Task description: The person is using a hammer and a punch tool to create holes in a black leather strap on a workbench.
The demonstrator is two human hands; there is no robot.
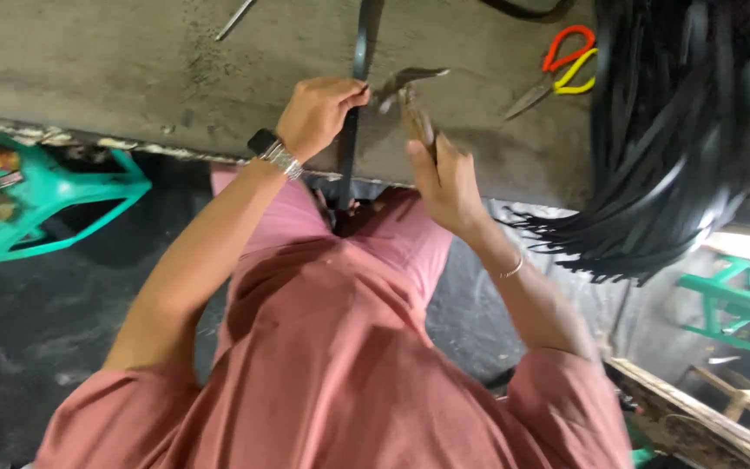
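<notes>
A person in a pink garment works at a grey workbench [132,61], seen from above. The left hand [316,113], a watch [273,152] on its wrist, pinches a long black strap [351,130] that runs up across the bench top and hangs down over its near edge. The right hand [446,184] is closed around the wooden handle of a hammer [405,91], its metal head just beside the strap. Scissors [557,74] with red and yellow handles lie further right, near a bundle of black straps [679,130].
</notes>
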